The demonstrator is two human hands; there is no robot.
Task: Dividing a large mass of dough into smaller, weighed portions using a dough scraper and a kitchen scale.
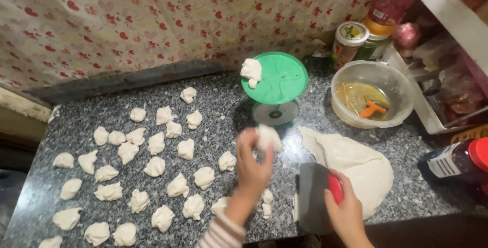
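Note:
My left hand (252,169) is raised over the granite counter (223,105) and pinches a small lump of dough (268,136) in its fingertips. My right hand (345,210) grips the red handle of a dark dough scraper (312,197), blade down on the counter beside the big slab of dough (356,164). A green kitchen scale (277,83) stands behind, with a piece of dough (251,70) on the left of its pan. Several portioned dough pieces (155,166) lie in rows on the left half of the counter.
A clear bowl (373,95) with yellowish liquid and an orange tool sits at the back right. Jars (348,39) and a white rack (447,60) crowd the right side. A dark bottle with a red cap (457,159) lies at the right edge. Heart-patterned covering lines the wall.

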